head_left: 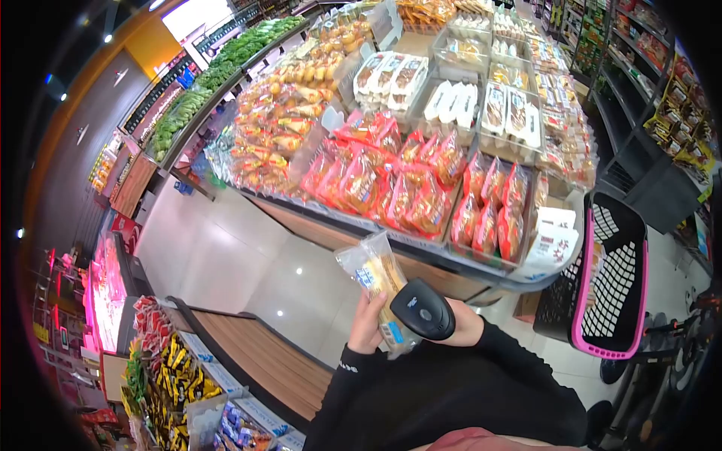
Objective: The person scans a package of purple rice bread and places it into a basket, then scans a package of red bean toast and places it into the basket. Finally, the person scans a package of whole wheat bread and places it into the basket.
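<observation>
My left hand (366, 325) is closed on a clear-wrapped packet of bread (374, 272), held tilted in front of my body. A black barcode scanner (423, 310) is gripped in my right hand (466, 326), its head overlapping the lower right part of the packet in this view. Most of my right fingers are hidden beneath the scanner. Just beyond both hands is the front edge of a display stand (338, 218), loaded with red-wrapped packets (414, 192).
A black shopping basket (611, 286) with a pink rim stands at the right of the display. Snack bags (177, 376) fill a low shelf at lower left. Green vegetables (226, 68) line a rack at the back left. Tiled floor (248, 255) runs between the stands.
</observation>
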`<state>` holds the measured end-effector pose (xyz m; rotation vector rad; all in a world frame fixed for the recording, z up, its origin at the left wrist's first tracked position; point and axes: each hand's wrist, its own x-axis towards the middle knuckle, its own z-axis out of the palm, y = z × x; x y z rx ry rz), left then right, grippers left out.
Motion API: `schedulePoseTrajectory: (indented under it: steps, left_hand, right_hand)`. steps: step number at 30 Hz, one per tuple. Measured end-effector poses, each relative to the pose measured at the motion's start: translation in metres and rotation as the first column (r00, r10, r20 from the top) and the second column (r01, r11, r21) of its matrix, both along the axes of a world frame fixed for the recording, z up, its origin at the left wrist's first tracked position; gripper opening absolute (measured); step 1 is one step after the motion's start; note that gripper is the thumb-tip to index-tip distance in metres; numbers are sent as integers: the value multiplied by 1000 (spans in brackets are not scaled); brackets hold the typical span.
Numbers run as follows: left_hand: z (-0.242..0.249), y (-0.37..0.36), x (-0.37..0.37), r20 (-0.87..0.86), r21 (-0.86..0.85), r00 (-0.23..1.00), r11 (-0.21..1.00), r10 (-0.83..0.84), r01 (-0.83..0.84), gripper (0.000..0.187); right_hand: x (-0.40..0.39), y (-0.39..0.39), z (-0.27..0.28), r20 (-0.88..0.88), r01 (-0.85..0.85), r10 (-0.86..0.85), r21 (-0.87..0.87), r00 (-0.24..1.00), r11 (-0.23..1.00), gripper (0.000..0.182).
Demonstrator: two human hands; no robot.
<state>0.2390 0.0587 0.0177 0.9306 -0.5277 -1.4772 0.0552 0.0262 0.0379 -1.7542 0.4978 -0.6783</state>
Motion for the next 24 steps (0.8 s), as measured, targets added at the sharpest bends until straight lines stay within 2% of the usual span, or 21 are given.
schedulePoseTrajectory:
  steps: [2, 3, 5, 6, 7, 9, 10, 11, 13, 14, 15, 16, 17, 18, 19, 21, 23, 24]
  left_hand:
    - [10, -20, 1, -100, -19, 995, 1000, 23, -25, 46]
    - [20, -34, 1, -91, -36, 996, 999, -7, 4, 46]
    - [37, -60, 4, -279, -16, 949, 989, -148, 150, 49]
    - [36, -73, 13, -305, -71, 905, 955, -296, 288, 54]
    - [35, -87, 15, -296, -70, 901, 948, -316, 310, 54]
    - [41, -109, 14, -54, -21, 923, 924, -381, 381, 59]
    - [55, -119, 8, 8, -26, 931, 931, -365, 365, 65]
    - [57, -134, 5, 6, -16, 927, 927, -375, 375, 65]
    - [58, -155, 1, 257, -127, 893, 903, -370, 411, 71]
    - [54, -168, -1, 231, -137, 899, 902, -373, 410, 76]
    - [45, -180, -2, 215, -176, 899, 890, -382, 421, 72]
    - [39, -191, -4, 136, -171, 871, 855, -472, 490, 65]
    - [39, -196, -9, 89, -84, 863, 860, -497, 503, 54]
    - [27, -205, -7, 9, -113, 783, 777, -622, 619, 45]
    - [35, -205, -14, -103, -111, 804, 810, -586, 576, 43]
    - [45, -210, -25, -219, -55, 816, 842, -535, 537, 43]
    - [39, -219, -27, -196, -65, 823, 845, -533, 532, 43]
    - [37, -221, -26, -161, -73, 834, 849, -528, 523, 43]
  right_hand:
    - [14, -18, 0, -1, 161, -162, 106, 987, 981, 49]
    - [22, -27, -2, 41, 235, -240, 107, 970, 966, 50]
    - [30, -53, 4, 136, 343, -334, -51, 933, 938, 53]
    - [31, -61, 12, 159, 403, -403, 32, 901, 915, 56]
    - [32, -71, 2, 158, 463, -470, 77, 869, 883, 58]
    - [29, -93, -5, 188, 490, -518, 175, 834, 854, 59]
    - [26, -102, 3, 214, 438, -512, 312, 832, 843, 59]
    - [23, -111, 0, 243, 436, -534, 360, 810, 825, 60]
    - [18, -124, 7, 320, 437, -587, 431, 744, 789, 61]
    - [15, -131, 5, 340, 396, -590, 492, 732, 775, 61]
    - [15, -136, 6, 403, 373, -628, 549, 666, 748, 62]
    - [18, -142, 8, 443, 395, -666, 559, 601, 729, 63]
    - [18, -146, 9, 418, 425, -703, 581, 576, 694, 61]
    - [18, -148, 7, 399, 377, -736, 667, 547, 642, 57]
    - [20, -150, 6, 387, 395, -773, 692, 503, 604, 54]
    - [23, -153, 14, 360, 377, -817, 753, 450, 539, 52]
    - [26, -155, 11, 343, 432, -832, 731, 436, 528, 50]
    - [29, -157, 11, 350, 521, -834, 659, 426, 542, 50]
